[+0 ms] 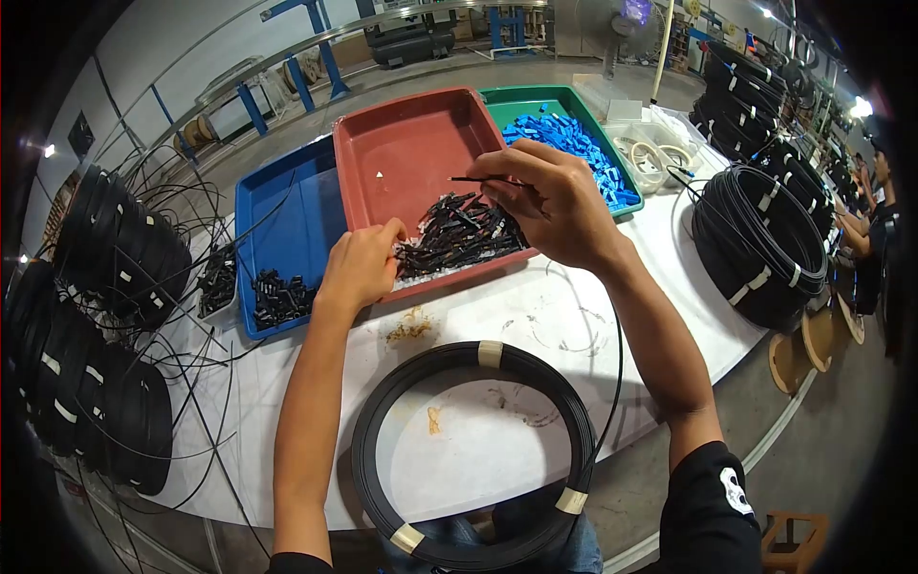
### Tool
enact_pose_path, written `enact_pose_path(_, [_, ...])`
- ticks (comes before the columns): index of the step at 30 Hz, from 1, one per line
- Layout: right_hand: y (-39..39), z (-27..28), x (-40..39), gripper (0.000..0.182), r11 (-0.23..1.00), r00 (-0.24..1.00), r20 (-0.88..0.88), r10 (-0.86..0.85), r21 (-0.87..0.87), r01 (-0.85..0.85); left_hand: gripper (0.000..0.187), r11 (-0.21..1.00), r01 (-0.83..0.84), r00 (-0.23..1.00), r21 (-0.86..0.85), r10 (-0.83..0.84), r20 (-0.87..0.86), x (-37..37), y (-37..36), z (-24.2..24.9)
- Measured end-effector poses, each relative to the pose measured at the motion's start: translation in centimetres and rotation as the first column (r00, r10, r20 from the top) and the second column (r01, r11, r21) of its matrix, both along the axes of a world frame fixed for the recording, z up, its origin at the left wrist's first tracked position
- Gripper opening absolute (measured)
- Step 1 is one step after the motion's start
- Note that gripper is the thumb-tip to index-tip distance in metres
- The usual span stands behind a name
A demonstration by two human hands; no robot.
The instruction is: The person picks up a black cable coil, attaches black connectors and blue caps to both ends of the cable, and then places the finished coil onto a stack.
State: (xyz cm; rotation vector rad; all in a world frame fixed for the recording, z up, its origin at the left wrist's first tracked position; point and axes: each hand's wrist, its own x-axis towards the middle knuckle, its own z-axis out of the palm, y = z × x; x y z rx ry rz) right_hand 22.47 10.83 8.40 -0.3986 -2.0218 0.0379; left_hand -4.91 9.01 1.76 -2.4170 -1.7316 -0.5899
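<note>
My right hand [547,199] is closed in a pinch on a black cable [620,354], whose dark end points left above the red tray [411,143]. That cable runs down past my right forearm to a taped coil of black cable [371,421] at the table's front edge. Over the tray's near left edge, my left hand [365,263] has its fingers curled together beside a heap of small black pieces [459,237]. Whether anything is between those fingers is hidden.
A blue tray [292,206] with black clips [282,297] stands left, and a green tray [626,198] of blue pieces [574,143] right. Cable coils are stacked at left [120,249] and right [760,239]. Loose cables cross the white table [612,402]. A co-worker [875,230] is at far right.
</note>
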Motion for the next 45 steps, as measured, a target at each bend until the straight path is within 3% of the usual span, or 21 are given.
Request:
enact_pose_path(1, [-0.3, 0.2, 0.1, 0.018, 0.999, 0.999, 0.039, -0.016, -0.04, 0.017, 0.026, 1.0, -0.001, 1.0, 0.003, 0.001, -0.004, -0.3, -0.2, 0.0])
enact_pose_path(3, [-0.6, 0.0, 0.0, 0.018, 0.997, 0.997, 0.074, -0.033, -0.073, 0.038, 0.029, 0.995, 0.062, 0.973, 0.074, -0.077, 0.218, -0.7, -0.7, 0.1])
enact_pose_path(4, [-0.3, -0.6, -0.2, 0.017, 0.997, 0.997, 0.079, -0.007, -0.078, 0.013, 0.029, 0.995, 0.061, 0.973, 0.08, -0.077, 0.215, -0.7, -1.0, 0.2])
enact_pose_path(6, [-0.3, -1.2, -0.9, 0.019, 0.998, 0.996, 0.09, 0.028, -0.053, -0.024, 0.033, 0.991, 0.06, 0.88, 0.123, -0.11, 0.461, -0.6, -1.7, 0.8])
enact_pose_path(8, [-0.4, -1.8, -1.3, 0.019, 0.994, 0.988, 0.147, 0.036, -0.103, -0.021, 0.036, 0.992, 0.039, 0.848, 0.116, -0.094, 0.521, -0.7, -2.0, 1.3])
enact_pose_path(11, [-0.7, -2.5, -2.0, 0.02, 0.988, 0.974, 0.208, 0.094, -0.137, -0.066, 0.039, 0.987, 0.123, 0.681, 0.102, -0.159, 0.715, -1.2, -2.0, 2.1])
enact_pose_path(12, [-0.6, -2.9, -2.3, 0.02, 0.988, 0.97, 0.223, 0.097, -0.138, -0.067, 0.039, 0.987, 0.111, 0.681, 0.113, -0.159, 0.715, -1.4, -2.0, 2.3])
enact_pose_path(15, [-1.1, -3.3, -2.8, 0.02, 0.981, 0.967, 0.221, 0.128, -0.17, -0.091, 0.04, 0.966, 0.218, 0.512, 0.141, -0.236, 0.826, -1.5, -2.7, 3.0])
enact_pose_path(16, [-1.4, -3.2, -2.9, 0.02, 0.974, 0.964, 0.227, 0.141, -0.205, -0.094, 0.04, 0.968, 0.204, 0.512, 0.147, -0.234, 0.827, -1.4, -3.1, 3.5])
enact_pose_path(18, [-1.9, -3.0, -3.1, 0.019, 0.966, 0.959, 0.236, 0.159, -0.236, -0.102, 0.036, 0.933, 0.265, 0.394, 0.244, -0.336, 0.856, -1.1, -3.7, 4.3])
enact_pose_path(20, [-2.3, -2.8, -3.3, 0.018, 0.942, 0.953, 0.217, 0.212, -0.305, -0.14, 0.032, 0.921, 0.257, 0.376, 0.292, -0.374, 0.848, -0.8, -4.2, 4.9])
enact_pose_path(22, [-2.8, -2.4, -3.4, 0.018, 0.94, 0.949, 0.231, 0.214, -0.313, -0.135, 0.029, 0.891, 0.303, 0.144, 0.337, -0.392, 0.908, -0.6, -4.6, 5.5])
enact_pose_path(25, [-2.9, -2.4, -3.3, 0.02, 0.93, 0.942, 0.232, 0.241, -0.332, -0.156, 0.022, 0.888, 0.272, 0.157, 0.372, -0.422, 0.893, -0.7, -5.1, 5.6])
enact_pose_path(28, [-3.2, -2.5, -3.5, 0.025, 0.906, 0.959, 0.103, 0.265, -0.366, -0.212, 0.016, 0.89, 0.26, 0.142, 0.374, -0.418, 0.897, -0.5, -5.4, 5.5])
enact_pose_path(30, [-4.2, -1.7, -3.4, 0.031, 0.8, 0.953, 0.009, 0.303, -0.547, -0.249, 0.015, 0.876, 0.292, 0.134, 0.385, -0.436, 0.89, 0.0, -5.7, 5.4])
enact_pose_path(36, [-4.0, -3.0, -3.7, 0.035, 0.817, 0.936, -0.184, 0.3, -0.456, -0.352, 0.017, 0.831, 0.369, 0.101, 0.417, -0.482, 0.87, 2.1, -6.3, 4.9])
enact_pose_path(38, [-3.7, -3.3, -3.7, 0.033, 0.818, 0.933, -0.211, 0.292, -0.451, -0.358, 0.018, 0.829, 0.352, 0.246, 0.435, -0.53, 0.811, 2.2, -6.4, 4.9])
enact_pose_path(42, [-3.3, -3.3, -3.7, 0.029, 0.865, 0.934, -0.223, 0.28, -0.364, -0.346, 0.021, 0.832, 0.369, 0.388, 0.413, -0.542, 0.745, 2.0, -6.4, 5.1])
enact_pose_path(44, [-3.3, -3.2, -3.7, 0.028, 0.88, 0.938, -0.208, 0.276, -0.337, -0.334, 0.028, 0.862, 0.34, 0.539, 0.377, -0.507, 0.673, 2.3, -7.0, 5.8])
enact_pose_path(45, [-3.3, -3.1, -3.7, 0.028, 0.895, 0.943, -0.19, 0.272, -0.311, -0.321, 0.028, 0.862, 0.34, 0.539, 0.376, -0.507, 0.673, 2.3, -7.0, 6.0])
